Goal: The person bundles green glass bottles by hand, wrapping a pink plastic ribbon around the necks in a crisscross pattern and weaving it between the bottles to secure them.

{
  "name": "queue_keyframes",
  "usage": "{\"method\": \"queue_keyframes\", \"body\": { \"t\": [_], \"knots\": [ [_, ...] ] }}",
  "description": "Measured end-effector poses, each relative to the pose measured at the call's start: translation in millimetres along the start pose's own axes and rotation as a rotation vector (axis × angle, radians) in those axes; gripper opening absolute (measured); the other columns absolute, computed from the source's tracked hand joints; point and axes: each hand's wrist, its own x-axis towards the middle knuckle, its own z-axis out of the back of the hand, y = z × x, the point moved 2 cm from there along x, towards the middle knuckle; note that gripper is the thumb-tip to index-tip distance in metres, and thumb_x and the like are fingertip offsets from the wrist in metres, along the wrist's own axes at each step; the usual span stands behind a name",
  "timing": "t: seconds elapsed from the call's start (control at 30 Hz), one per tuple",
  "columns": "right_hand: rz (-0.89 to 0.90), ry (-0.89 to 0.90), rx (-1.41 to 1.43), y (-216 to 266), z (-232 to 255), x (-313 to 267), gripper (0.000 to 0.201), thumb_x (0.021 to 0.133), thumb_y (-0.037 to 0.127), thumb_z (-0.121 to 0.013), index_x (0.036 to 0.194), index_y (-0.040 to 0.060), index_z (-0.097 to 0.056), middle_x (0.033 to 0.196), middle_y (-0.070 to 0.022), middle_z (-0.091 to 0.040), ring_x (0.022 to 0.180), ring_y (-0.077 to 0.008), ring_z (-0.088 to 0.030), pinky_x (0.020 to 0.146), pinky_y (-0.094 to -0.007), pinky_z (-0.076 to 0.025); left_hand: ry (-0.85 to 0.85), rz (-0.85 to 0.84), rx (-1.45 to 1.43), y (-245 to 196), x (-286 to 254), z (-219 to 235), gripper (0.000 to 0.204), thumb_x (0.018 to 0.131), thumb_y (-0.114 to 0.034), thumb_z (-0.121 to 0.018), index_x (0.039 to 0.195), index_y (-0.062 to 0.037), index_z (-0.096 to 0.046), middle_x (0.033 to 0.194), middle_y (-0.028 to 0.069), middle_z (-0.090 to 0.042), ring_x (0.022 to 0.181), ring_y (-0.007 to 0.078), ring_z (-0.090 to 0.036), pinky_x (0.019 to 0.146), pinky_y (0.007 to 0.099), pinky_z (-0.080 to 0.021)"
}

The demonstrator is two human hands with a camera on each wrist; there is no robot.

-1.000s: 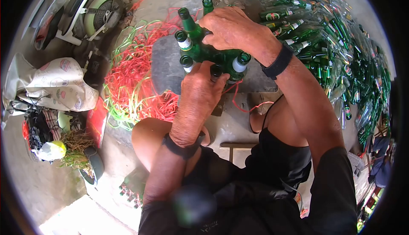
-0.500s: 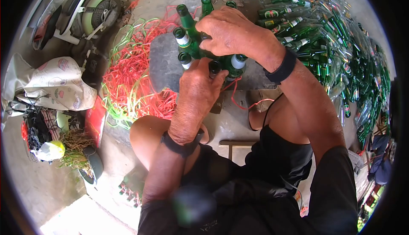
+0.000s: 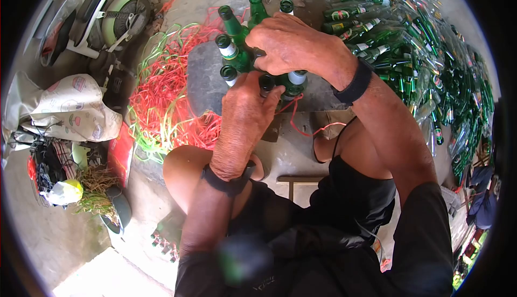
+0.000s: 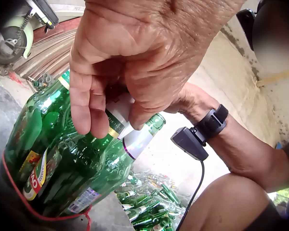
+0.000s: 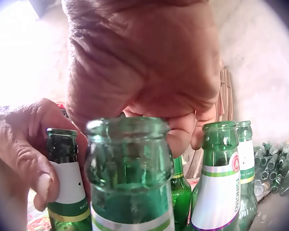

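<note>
A cluster of several green glass beer bottles (image 3: pixel 231 49) stands upright on a dark board (image 3: pixel 204 87). In the head view my left hand (image 3: pixel 245 108) grips the neck of the nearest bottle (image 3: pixel 266 83), thumb on one side and fingers on the other. Over the middle of the cluster, my right hand (image 3: pixel 293 43) curls round a bottle neck (image 3: pixel 258 53), mostly hidden beneath it. A red string (image 4: pixel 43 216) runs round the lower bodies of the bottles in the left wrist view. Its loose end (image 3: pixel 293 116) trails off the board toward the legs.
Red and green plastic strips (image 3: pixel 172 97) lie heaped left of the board. A large pile of bottles (image 3: pixel 409 65) covers the floor at right. A scooter wheel (image 3: pixel 126 19) and a cloth bag (image 3: pixel 75 108) are at left. A wooden stool bar (image 3: pixel 293 181) shows between the legs.
The bottles and both hands have shifted slightly left and up in the head view. A white-labelled bottle behind the right hand shows more now. Both hands keep their holds.
</note>
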Motion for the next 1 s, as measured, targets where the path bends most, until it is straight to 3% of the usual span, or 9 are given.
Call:
{"method": "queue_keyframes", "body": {
  "t": [0.33,0.67,0.73,0.87,0.93,1.0],
  "knots": [
    [-0.002,-0.075,0.036,-0.8,-0.1,-5.5,0.023,0.075,0.018,-0.077,0.089,0.0006,-0.071,0.089,-0.0228,-0.071,0.093,-0.0443,-0.070,0.081,-0.0527,-0.054,0.017,0.005,0.020,-2.0,1.3,0.7,0.035,0.088,-0.021,-0.084,0.111,0.0018,-0.071,0.094,0.0195,-0.074,0.070,0.0315,-0.074,0.067,0.0417,-0.057],
    [0.005,-0.036,-0.042,-2.2,-1.3,-11.2,0.023,0.074,0.009,-0.076,0.095,0.0033,-0.068,0.077,-0.0171,-0.067,0.084,-0.0387,-0.066,0.093,-0.0476,-0.047,-0.022,-0.022,0.016,-2.9,1.4,2.9,0.037,0.086,-0.020,-0.086,0.112,0.0028,-0.070,0.096,0.0199,-0.075,0.068,0.0296,-0.074,0.067,0.0403,-0.058],
    [0.004,-0.020,-0.047,-1.4,0.0,-11.9,0.025,0.073,0.007,-0.075,0.097,0.0033,-0.068,0.077,-0.0170,-0.067,0.086,-0.0384,-0.067,0.092,-0.0479,-0.047,0.028,0.030,-0.027,-5.6,0.9,5.0,0.040,0.086,-0.021,-0.084,0.114,0.0018,-0.066,0.100,0.0248,-0.071,0.089,0.0445,-0.072,0.077,0.0500,-0.058],
    [-0.026,-0.007,-0.032,-0.3,1.6,-11.5,0.026,0.072,0.005,-0.074,0.098,0.0035,-0.068,0.078,-0.0168,-0.069,0.087,-0.0386,-0.069,0.090,-0.0486,-0.047,0.013,0.002,-0.013,-13.2,-1.2,9.7,0.045,0.085,-0.021,-0.085,0.117,0.0027,-0.065,0.103,0.0245,-0.072,0.088,0.0412,-0.073,0.076,0.0486,-0.058],
    [-0.028,-0.005,-0.041,-1.9,0.9,-11.7,0.026,0.072,0.005,-0.073,0.098,0.0036,-0.067,0.079,-0.0169,-0.070,0.087,-0.0391,-0.069,0.089,-0.0489,-0.048,0.004,0.065,-0.050,-17.6,-1.2,12.9,0.049,0.085,-0.020,-0.087,0.121,0.0033,-0.064,0.106,0.0240,-0.072,0.081,0.0369,-0.073,0.073,0.0463,-0.058],
    [-0.011,-0.058,-0.031,-1.5,1.4,-9.4,0.025,0.073,0.004,-0.073,0.098,0.0041,-0.067,0.080,-0.0167,-0.070,0.084,-0.0408,-0.069,0.088,-0.0487,-0.050,-0.037,0.022,-0.024,-17.1,-1.5,13.9,0.051,0.084,-0.020,-0.087,0.123,0.0037,-0.063,0.107,0.0236,-0.071,0.077,0.0346,-0.072,0.072,0.0450,-0.058]
  ]
}}
